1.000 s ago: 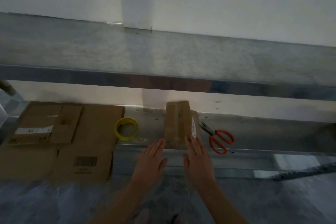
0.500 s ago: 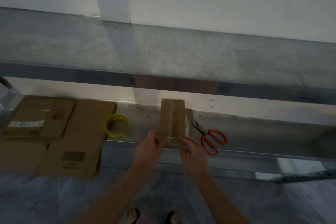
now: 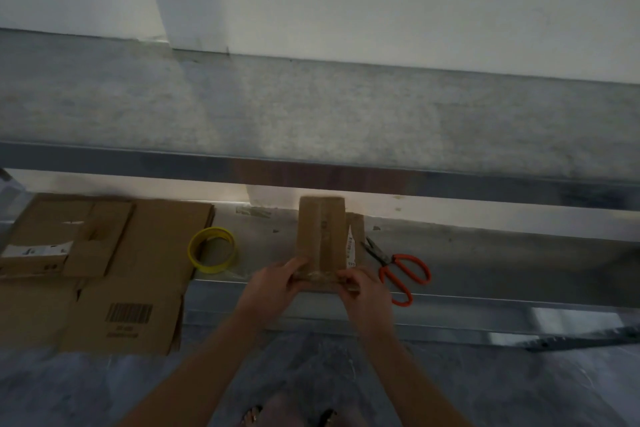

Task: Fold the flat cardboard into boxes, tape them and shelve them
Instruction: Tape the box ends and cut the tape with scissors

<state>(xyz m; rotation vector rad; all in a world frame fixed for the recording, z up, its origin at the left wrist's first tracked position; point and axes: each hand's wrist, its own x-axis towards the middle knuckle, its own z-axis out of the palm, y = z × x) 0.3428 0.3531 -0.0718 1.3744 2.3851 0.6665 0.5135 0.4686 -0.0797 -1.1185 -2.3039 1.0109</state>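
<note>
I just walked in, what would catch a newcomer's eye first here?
Two hands meet at the centre: the left hand and right hand grip the near end of a small cardboard box lying on the lower metal shelf. Bright colours flank it: orange-handled scissors just to its right and a yellow tape roll to its left. Farther left lies flat cardboard, one sheet showing a barcode.

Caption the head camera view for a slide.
Left hand and right hand grip a small cardboard box on the lower shelf, between yellow tape and orange scissors.
</note>
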